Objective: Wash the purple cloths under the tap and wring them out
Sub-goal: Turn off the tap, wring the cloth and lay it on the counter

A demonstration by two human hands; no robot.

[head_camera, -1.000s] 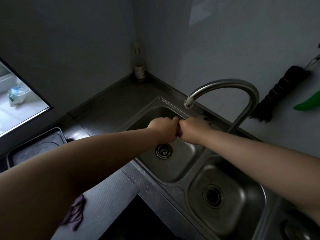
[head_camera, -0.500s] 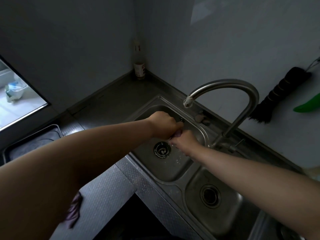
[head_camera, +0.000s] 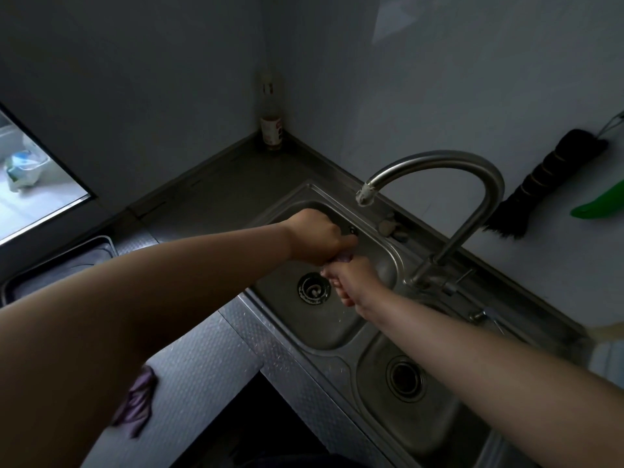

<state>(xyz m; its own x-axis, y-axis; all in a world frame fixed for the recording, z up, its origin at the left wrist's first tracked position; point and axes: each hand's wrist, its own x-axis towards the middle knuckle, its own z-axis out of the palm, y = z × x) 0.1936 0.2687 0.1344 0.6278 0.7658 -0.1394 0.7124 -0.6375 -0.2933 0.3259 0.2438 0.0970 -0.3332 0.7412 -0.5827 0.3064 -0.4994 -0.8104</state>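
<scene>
While the left hand (head_camera: 317,236) and right hand (head_camera: 351,282) each clench an end of a twisted purple cloth (head_camera: 342,256) at frame centre, it stays over the sink (head_camera: 337,329), probably to drain. A second purple cloth (head_camera: 136,403) lies lower left.

I stand in a dim corner where two plain grey walls (head_camera: 135,79) meet at the far side. Daylight enters through a window (head_camera: 30,187) low on my left. A textured steel surface (head_camera: 202,359) runs beneath, dark below its near edge.
</scene>
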